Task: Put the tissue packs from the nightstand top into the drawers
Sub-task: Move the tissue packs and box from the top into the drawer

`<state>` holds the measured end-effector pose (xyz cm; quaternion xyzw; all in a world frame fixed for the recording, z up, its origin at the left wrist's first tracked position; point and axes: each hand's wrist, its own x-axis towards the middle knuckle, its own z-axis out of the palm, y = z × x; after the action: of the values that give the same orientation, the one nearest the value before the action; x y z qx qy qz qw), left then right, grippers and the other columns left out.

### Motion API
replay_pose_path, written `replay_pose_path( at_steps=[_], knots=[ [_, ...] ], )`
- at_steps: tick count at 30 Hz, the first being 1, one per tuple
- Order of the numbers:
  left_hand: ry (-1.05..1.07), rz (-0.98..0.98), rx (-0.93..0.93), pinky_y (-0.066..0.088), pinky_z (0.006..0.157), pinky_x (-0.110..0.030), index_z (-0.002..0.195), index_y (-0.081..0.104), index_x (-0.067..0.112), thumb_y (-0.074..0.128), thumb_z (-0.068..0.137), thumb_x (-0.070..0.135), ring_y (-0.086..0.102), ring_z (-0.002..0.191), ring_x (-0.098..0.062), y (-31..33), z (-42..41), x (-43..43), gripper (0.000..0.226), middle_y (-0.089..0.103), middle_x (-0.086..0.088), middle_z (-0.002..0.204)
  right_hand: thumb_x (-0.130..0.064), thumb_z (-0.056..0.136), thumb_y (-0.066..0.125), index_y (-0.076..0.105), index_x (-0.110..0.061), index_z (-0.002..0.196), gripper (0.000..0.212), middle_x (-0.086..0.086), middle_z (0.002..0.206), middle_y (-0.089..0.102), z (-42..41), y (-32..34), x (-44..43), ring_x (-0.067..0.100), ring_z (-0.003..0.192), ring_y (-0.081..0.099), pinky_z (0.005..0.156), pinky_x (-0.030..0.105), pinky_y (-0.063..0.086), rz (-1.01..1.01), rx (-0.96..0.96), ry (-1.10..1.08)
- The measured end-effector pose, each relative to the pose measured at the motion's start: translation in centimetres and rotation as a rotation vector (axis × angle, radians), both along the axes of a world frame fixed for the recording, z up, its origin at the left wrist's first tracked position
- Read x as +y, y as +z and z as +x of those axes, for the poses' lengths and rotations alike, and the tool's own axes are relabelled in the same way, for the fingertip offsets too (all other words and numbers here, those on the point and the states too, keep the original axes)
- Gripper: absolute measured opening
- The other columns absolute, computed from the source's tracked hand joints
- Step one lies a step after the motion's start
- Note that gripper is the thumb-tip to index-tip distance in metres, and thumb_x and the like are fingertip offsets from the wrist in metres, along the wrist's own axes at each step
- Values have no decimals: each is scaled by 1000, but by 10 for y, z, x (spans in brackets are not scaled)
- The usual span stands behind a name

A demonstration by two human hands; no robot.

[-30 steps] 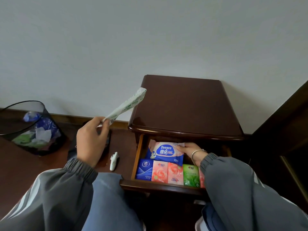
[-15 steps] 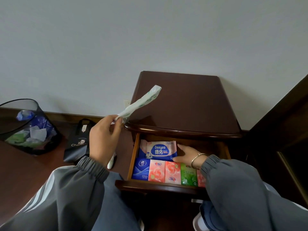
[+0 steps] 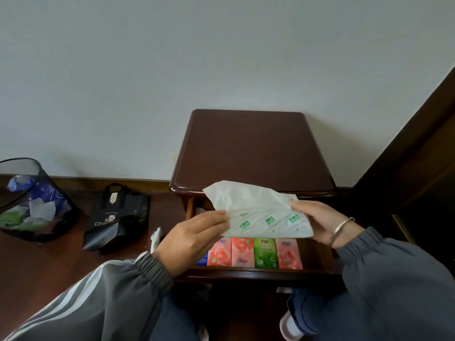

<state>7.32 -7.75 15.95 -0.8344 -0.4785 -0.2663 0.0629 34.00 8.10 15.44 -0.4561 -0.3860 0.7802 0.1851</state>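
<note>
A flat white tissue pack with green print (image 3: 261, 212) hangs over the open top drawer (image 3: 261, 273) of the dark wooden nightstand (image 3: 253, 148). My left hand (image 3: 194, 238) pinches its left edge and my right hand (image 3: 317, 222) grips its right end. Below it, in the drawer, stands a row of small packs: a blue one (image 3: 202, 260) mostly hidden by my left hand, pink ones (image 3: 242, 252), a green one (image 3: 265, 253). The white pack hides the back of the drawer. The nightstand top carries nothing.
On the floor to the left lie a black paper bag (image 3: 115, 217), a small white object (image 3: 155, 238) and a black mesh waste bin (image 3: 32, 203) with rubbish. A dark wooden panel (image 3: 418, 153) rises at the right. My knees sit under the drawer.
My left hand has swung the white pack from beside the nightstand to over the drawer. My right hand left the blue-and-white pack in the drawer and took the white pack's right end.
</note>
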Motion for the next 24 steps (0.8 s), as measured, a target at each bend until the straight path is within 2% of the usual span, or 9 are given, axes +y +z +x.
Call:
replay_pose_path(
  at_steps=[3, 5, 7, 11, 14, 19, 20, 22, 24],
  knots=[
    [23, -50, 45, 53, 92, -34, 106, 71, 2, 60, 88, 20, 61, 115, -25, -11, 3, 1, 28, 66, -14, 118, -4, 84, 62, 65, -2, 103, 20, 17, 89, 74, 10, -20, -2, 23, 70, 71, 58, 32, 56, 134, -171, -44],
    [122, -117, 46, 54, 90, -37, 109, 70, 6, 72, 79, 20, 59, 118, -27, -20, 2, 3, 33, 63, -13, 123, 2, 84, 62, 66, -1, 94, 11, 10, 73, 74, 17, -31, -2, 16, 56, 69, 41, 20, 48, 163, -256, -113],
    [305, -208, -21, 52, 93, -41, 117, 66, 9, 78, 75, 20, 54, 123, -28, -34, -3, 3, 46, 57, -12, 131, 2, 82, 65, 67, -1, 87, 6, 8, 67, 73, 24, -42, 2, 16, 54, 68, 38, 19, 46, 175, -356, -158],
    [743, -455, -269, 34, 109, -35, 141, 42, 17, 62, 88, 34, 32, 137, -21, -65, -19, 3, 59, 33, -4, 150, 1, 79, 70, 67, -2, 78, 5, 8, 65, 71, 23, -61, 9, 19, 58, 64, 50, 26, 49, 208, -505, -164],
    [906, -614, -366, 30, 112, -37, 146, 29, 13, 53, 93, 40, 29, 139, -24, -81, -26, 0, 64, 27, -8, 153, 2, 79, 69, 65, -4, 73, 10, 10, 70, 68, 6, -67, 12, 22, 62, 61, 59, 31, 49, 239, -518, -130],
    [917, -751, -411, 37, 109, -34, 146, 28, 8, 44, 98, 37, 43, 132, -21, -87, -29, 0, 59, 37, -9, 149, 0, 79, 70, 65, -9, 67, 16, 4, 65, 64, -24, -76, 17, 9, 47, 61, 40, 17, 43, 399, -555, -112],
    [907, -759, -404, 38, 108, -34, 145, 31, 9, 43, 98, 37, 46, 129, -20, -87, -28, 0, 56, 40, -8, 147, -2, 79, 71, 65, -8, 68, 13, 5, 66, 65, -29, -79, 18, 9, 50, 62, 45, 19, 46, 420, -563, -99],
    [892, -753, -388, 39, 106, -33, 140, 39, 11, 42, 98, 36, 52, 121, -18, -87, -26, 0, 49, 47, -6, 140, -7, 79, 72, 67, 0, 78, 9, 13, 76, 69, -38, -86, 20, 20, 66, 65, 63, 32, 53, 460, -577, -61],
    [884, -748, -385, 41, 101, -30, 135, 43, 13, 42, 98, 37, 56, 115, -16, -88, -26, 0, 44, 53, -5, 134, -10, 79, 73, 68, 4, 88, 18, 20, 87, 70, -46, -91, 20, 27, 78, 65, 77, 42, 54, 477, -568, -61]
  ],
)
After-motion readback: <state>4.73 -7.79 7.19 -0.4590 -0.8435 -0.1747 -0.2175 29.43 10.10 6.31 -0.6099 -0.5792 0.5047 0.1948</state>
